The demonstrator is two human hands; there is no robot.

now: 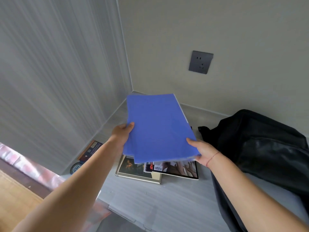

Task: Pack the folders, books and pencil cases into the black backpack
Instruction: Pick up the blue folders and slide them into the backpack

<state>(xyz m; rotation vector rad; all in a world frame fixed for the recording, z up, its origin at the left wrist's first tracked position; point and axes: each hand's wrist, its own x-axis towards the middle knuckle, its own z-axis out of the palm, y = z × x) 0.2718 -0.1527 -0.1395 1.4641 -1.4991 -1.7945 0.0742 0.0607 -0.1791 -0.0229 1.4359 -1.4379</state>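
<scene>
Left hand [121, 133] and right hand [202, 151] each grip the blue folders [158, 128], raised over the books [150, 169] on the bench [150, 198] beside the black backpack [260, 148]; I judge packing barely begun.

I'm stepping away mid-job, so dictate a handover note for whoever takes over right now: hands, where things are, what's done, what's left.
Left hand grips the blue folders at their left edge; right hand grips their near right corner.
The folders are held in the air above the stack of books on the grey table.
Black backpack lies to the right; whether it is open cannot be told.
Done: folders lifted.
Left: folders into the backpack, then the books; no pencil cases in view.
</scene>
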